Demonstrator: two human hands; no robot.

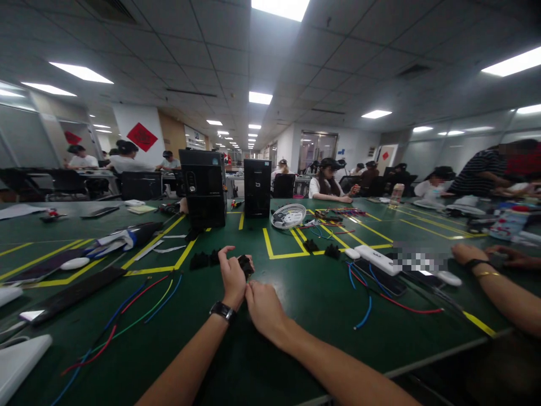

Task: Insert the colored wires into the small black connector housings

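Observation:
My left hand (233,282), with a dark watch on its wrist, grips a small black block-like part (244,265) above the green table. Its index finger is raised. Right beside it, my right hand (267,310) is closed, thumb and fingers pressed together just below the part; whatever it pinches is hidden. Similar black parts lie close by: a dark cluster (199,260) left of my hands, one piece (311,245) ahead to the right and another piece (332,250) beside it. Loose red, green and blue wires (141,321) stretch across the table to my left.
Two black computer towers (205,192) (257,189) stand ahead. A white oval basket (288,216) sits right of them. To the right lie a white power strip (377,260), phones and a blue wire (366,316). A co-worker's hand (465,254) rests at the far right.

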